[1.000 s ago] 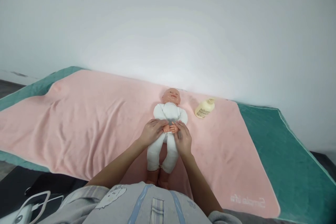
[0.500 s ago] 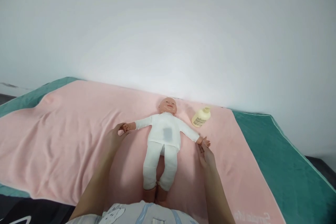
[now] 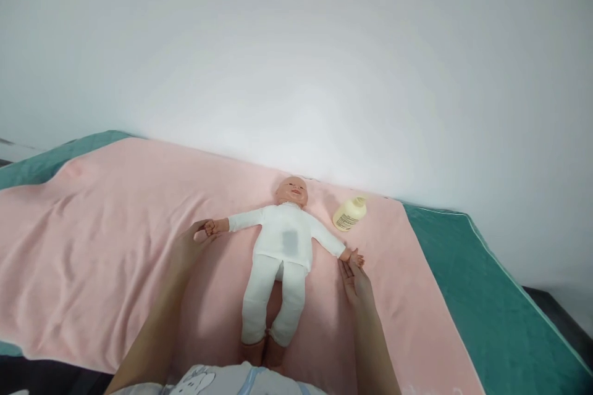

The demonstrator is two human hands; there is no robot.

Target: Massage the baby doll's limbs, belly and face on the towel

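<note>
A baby doll (image 3: 283,231) in a white top and trousers lies on its back on a pink blanket (image 3: 139,216), both arms spread wide. My left hand (image 3: 189,244) is closed on the doll's hand at the left, thumb and fingers around it. At the other side, my right hand (image 3: 357,281) holds the doll's wrist, thumb above and fingers below. Just beyond that arm stands a pale yellow bottle (image 3: 349,214) with printed text on its side, leaning in my view.
A green cover (image 3: 463,271) shows from under the blanket at both sides. Behind the doll's head rises a white wall (image 3: 296,62). Folds run through the blanket at the left. Dark surfaces show at the lower left and far right.
The whole view has shifted slightly, so the doll, bottle and hands appear a little further left and lower. Both hands keep their hold on the doll's arms, which stay spread.
</note>
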